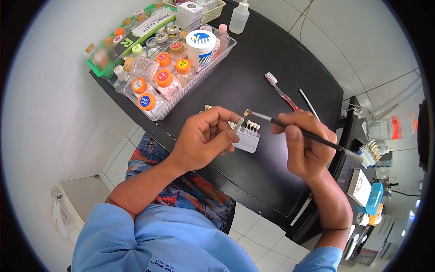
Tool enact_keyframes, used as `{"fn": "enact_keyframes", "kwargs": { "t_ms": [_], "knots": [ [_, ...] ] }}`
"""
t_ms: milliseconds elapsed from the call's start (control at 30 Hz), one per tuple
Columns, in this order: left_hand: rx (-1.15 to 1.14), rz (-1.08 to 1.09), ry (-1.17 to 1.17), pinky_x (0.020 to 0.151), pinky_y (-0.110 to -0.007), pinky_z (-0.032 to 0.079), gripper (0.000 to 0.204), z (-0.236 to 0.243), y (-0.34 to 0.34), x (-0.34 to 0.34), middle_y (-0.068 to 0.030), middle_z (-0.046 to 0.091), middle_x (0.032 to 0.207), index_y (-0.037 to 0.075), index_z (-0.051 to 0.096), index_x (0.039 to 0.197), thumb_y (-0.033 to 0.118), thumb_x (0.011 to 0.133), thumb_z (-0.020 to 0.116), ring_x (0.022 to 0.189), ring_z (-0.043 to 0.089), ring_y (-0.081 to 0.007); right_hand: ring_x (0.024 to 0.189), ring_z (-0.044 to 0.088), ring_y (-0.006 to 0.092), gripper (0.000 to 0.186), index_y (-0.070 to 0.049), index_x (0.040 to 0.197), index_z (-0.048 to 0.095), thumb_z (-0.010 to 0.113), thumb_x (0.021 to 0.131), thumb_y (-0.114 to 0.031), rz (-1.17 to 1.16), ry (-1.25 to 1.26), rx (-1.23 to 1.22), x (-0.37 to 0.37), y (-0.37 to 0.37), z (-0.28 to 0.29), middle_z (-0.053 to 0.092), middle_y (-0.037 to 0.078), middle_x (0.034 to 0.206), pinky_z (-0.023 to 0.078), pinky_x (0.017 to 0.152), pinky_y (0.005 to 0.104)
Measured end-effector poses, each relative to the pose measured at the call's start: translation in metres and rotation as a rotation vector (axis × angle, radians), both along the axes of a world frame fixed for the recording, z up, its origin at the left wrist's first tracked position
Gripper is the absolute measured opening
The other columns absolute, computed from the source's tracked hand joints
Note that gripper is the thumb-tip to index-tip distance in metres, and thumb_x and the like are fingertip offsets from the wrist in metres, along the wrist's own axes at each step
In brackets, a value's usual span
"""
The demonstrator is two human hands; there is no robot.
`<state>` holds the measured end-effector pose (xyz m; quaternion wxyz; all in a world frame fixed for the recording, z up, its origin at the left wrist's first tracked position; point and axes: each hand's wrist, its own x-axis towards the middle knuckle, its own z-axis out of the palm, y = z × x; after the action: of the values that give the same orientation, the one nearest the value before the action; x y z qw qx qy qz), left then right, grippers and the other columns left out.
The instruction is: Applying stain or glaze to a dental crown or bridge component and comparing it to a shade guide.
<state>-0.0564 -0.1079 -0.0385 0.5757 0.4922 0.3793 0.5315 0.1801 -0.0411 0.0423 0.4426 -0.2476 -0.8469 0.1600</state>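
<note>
My left hand point(201, 138) pinches a pale, slim shade tab point(239, 123) between thumb and fingers, its small tooth-shaped tip pointing up and away. Held like a pen in my right hand point(310, 143) is a black-handled paintbrush point(267, 119) with a silver ferrule. Its brown bristles come up against the tooth tip, though whether they touch is too small to tell. Behind and under my left hand lies a white shade guide holder point(247, 141), with several tooth-tipped tabs along its top edge; my fingers cover part of it.
A clear plastic basket point(199, 81) full of orange-capped jars stands at the far left of the black table point(217, 95), beside a green basket point(100, 70). A squeeze bottle point(239, 20) stands at the back. A toothbrush point(282, 94) and a thin tool point(308, 103) lie beyond my right hand.
</note>
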Motion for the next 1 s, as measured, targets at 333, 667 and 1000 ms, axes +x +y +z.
{"fn": "enact_keyframes", "kwargs": {
  "t_ms": [333, 667, 1000],
  "knots": [
    [-0.004, -0.004, 0.012, 0.059, -0.019, 0.054, 0.025, 0.001, 0.0, 0.0, -0.0089, 0.076, 0.094, -0.003, 0.064, 0.13, 0.005, 0.106, 0.065, 0.076, 0.073, -0.0079, 0.062, 0.068, 0.0189, 0.011, 0.008, 0.106, 0.073, 0.074, 0.098, -0.001, 0.049, -0.059, 0.001, 0.0, 0.002, -0.003, 0.075, 0.015, 0.081, 0.052, 0.056, 0.0309],
    [0.017, -0.009, 0.02, 0.059, -0.019, 0.054, 0.025, 0.001, -0.001, -0.001, -0.0091, 0.076, 0.095, -0.003, 0.064, 0.13, 0.004, 0.106, 0.064, 0.076, 0.073, -0.0081, 0.061, 0.067, 0.0187, 0.009, 0.004, 0.105, 0.074, 0.074, 0.099, -0.002, 0.075, -0.002, 0.012, -0.002, 0.002, -0.004, 0.074, 0.013, 0.079, 0.052, 0.055, 0.0298],
    [0.052, 0.012, -0.008, 0.064, -0.022, 0.056, 0.029, 0.001, 0.0, 0.002, -0.0114, 0.077, 0.096, -0.002, 0.06, 0.132, 0.005, 0.105, 0.066, 0.08, 0.074, -0.0105, 0.095, 0.064, 0.0151, 0.017, 0.005, 0.121, 0.064, 0.056, 0.112, -0.007, 0.041, 0.05, -0.292, 0.0, 0.013, -0.014, 0.07, 0.012, 0.108, 0.052, 0.083, 0.0297]
  ]
}}
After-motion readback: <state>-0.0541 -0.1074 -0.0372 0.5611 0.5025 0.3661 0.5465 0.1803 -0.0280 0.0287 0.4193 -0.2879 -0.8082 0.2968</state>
